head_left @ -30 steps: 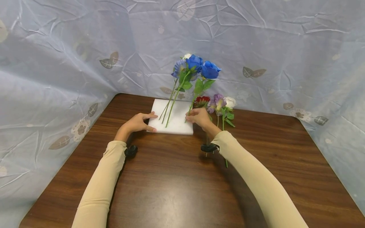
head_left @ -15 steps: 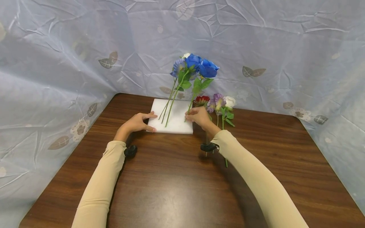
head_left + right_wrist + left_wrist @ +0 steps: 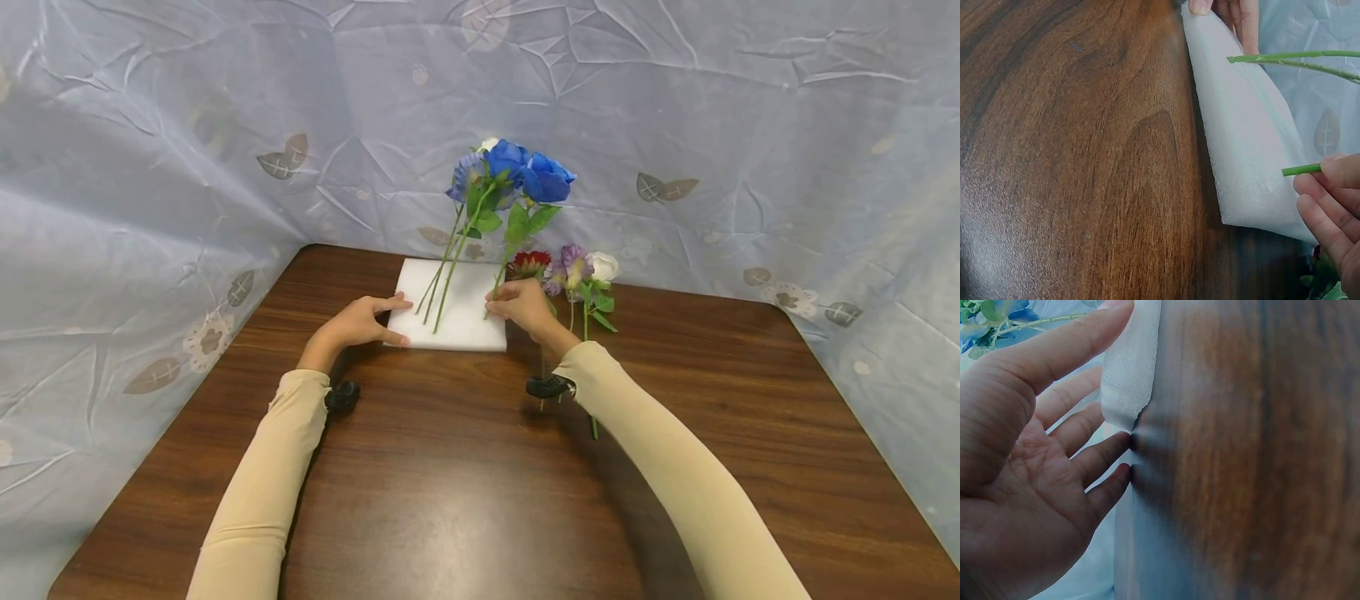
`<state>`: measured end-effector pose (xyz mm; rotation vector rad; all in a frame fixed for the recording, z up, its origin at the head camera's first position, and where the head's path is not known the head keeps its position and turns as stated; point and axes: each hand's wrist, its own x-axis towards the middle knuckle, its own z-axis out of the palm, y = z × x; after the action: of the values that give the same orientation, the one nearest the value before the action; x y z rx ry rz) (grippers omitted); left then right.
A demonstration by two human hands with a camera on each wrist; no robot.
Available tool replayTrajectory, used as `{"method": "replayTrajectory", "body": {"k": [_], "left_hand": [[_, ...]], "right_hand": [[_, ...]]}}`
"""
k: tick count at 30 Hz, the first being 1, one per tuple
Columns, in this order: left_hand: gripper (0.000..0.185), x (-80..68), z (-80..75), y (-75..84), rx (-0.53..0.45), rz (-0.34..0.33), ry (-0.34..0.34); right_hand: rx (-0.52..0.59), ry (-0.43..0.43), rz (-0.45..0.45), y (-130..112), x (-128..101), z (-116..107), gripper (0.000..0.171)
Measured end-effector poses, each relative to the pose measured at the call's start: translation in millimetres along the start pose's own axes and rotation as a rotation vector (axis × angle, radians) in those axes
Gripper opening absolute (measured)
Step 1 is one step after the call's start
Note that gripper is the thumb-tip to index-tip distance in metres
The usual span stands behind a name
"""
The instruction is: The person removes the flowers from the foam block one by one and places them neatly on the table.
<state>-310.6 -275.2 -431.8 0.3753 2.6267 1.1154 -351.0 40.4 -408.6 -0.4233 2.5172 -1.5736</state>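
A white foam block (image 3: 471, 332) lies flat on the wooden table. My right hand (image 3: 527, 307) pinches the green stem (image 3: 1301, 169) of a blue rose (image 3: 549, 180) low down, over the block's right part. In the right wrist view, the stem's lower end meets the foam; whether it goes in cannot be seen. My left hand (image 3: 358, 322) touches the block's left side with fairly straight, spread fingers, the thumb (image 3: 1094, 334) at the near edge. Another blue rose (image 3: 506, 157), a pale blue flower (image 3: 465, 175) and a partly hidden white flower (image 3: 489, 144) stand tilted in the foam.
Right of the block lie a red flower (image 3: 530, 262), purple flowers (image 3: 573, 265) and a white rose (image 3: 602, 267), their stems pointing toward me and partly behind my right arm. A patterned grey-blue cloth (image 3: 720, 108) hangs behind the table (image 3: 450, 467).
The held blue rose's head has shifted slightly left, toward the other flowers. Both hands keep their places on the block and stem.
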Motion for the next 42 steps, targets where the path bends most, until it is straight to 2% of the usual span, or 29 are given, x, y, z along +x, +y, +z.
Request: {"method": "replayTrajectory", "body": {"k": [14,29,38,42], "left_hand": [[0.083,-0.3,0.3,0.2,0.000,-0.002,-0.001],[0.083,-1.1,0.1,1.7,-0.008,-0.003,0.001],[0.083,-0.8,0.0,0.8,-0.013,-0.005,-0.007],[0.083,-0.4,0.1,0.5,-0.004,0.000,-0.004]], "right_hand": [[0.009,0.004,-0.025,1.0,-0.6,-0.4,0.015],[0.023,0.068,-0.067,6.1,0.5,2.5,0.017],[0.078,0.097,-0.089,10.0,-1.0,4.7,0.017],[0.048,0.081,-0.116,9.0,-3.4,4.2,0.016]]}}
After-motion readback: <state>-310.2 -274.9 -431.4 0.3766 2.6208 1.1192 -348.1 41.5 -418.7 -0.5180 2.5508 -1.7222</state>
